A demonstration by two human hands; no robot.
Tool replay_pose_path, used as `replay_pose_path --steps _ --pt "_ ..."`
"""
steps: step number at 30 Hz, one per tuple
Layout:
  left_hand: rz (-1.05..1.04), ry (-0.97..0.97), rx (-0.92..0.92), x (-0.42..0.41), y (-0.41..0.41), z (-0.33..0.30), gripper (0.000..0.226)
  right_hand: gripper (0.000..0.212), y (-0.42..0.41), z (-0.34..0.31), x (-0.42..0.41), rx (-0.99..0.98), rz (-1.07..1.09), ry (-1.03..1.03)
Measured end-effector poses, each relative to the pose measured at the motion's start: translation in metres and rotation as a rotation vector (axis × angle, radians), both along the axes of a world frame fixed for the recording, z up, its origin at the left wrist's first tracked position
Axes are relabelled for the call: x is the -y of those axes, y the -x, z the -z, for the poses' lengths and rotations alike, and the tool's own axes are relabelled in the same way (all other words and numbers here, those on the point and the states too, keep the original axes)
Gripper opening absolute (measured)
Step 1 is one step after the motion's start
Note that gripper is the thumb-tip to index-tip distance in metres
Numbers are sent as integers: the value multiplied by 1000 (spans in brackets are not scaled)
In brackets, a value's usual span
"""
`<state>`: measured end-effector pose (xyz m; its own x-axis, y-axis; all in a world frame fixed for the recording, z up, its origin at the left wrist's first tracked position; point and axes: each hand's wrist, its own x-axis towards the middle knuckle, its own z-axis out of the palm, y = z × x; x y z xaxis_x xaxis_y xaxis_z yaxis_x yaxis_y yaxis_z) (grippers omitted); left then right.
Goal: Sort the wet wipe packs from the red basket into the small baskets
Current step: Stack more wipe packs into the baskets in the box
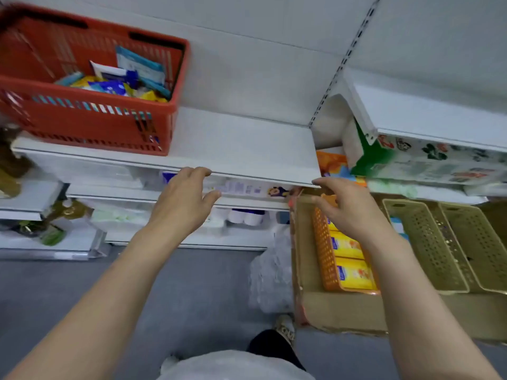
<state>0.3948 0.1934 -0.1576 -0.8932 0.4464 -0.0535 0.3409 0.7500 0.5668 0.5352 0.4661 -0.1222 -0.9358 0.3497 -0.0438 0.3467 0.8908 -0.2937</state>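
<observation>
The red basket (90,116) stands on a white shelf (247,149) at the upper left, with several wet wipe packs (131,75) in blue, white and yellow inside. Low on the right, an orange small basket (325,259) holds yellow packs (355,274), and two beige small baskets (428,242) (477,237) sit beside it in a cardboard box (345,311). My left hand (181,198) hovers at the shelf's front edge, fingers loosely bent, holding nothing. My right hand (345,207) hangs above the orange basket, fingers relaxed and empty.
A second white shelf (428,116) juts out at the upper right over green and patterned packages (428,163). Lower shelves on the left carry more goods. A crumpled plastic bag (270,272) lies on the grey floor beside the box. My foot (285,326) is near the box corner.
</observation>
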Motion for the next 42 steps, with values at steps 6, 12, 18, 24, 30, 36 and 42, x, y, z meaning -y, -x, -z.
replay_pose_path --steps 6,12,18,24,30,36,42 --pt "-81 17 -162 113 74 -38 46 36 77 -26 114 -176 -114 57" --pt "-137 -25 -270 151 175 -44 45 36 211 -33 173 -283 -237 70" --pt "-186 -10 -240 176 282 -50 43 38 349 -38 204 -230 -351 84" --pt "-190 5 -142 192 357 -34 44 43 440 -22 217 -31 -338 70" --pt "-95 92 25 190 414 -15 51 55 492 11 219 358 -197 46" --pt "154 167 123 170 451 -10 55 76 504 40 233 410 107 67" --pt "294 206 207 153 472 2 58 91 507 48 236 440 183 -60"
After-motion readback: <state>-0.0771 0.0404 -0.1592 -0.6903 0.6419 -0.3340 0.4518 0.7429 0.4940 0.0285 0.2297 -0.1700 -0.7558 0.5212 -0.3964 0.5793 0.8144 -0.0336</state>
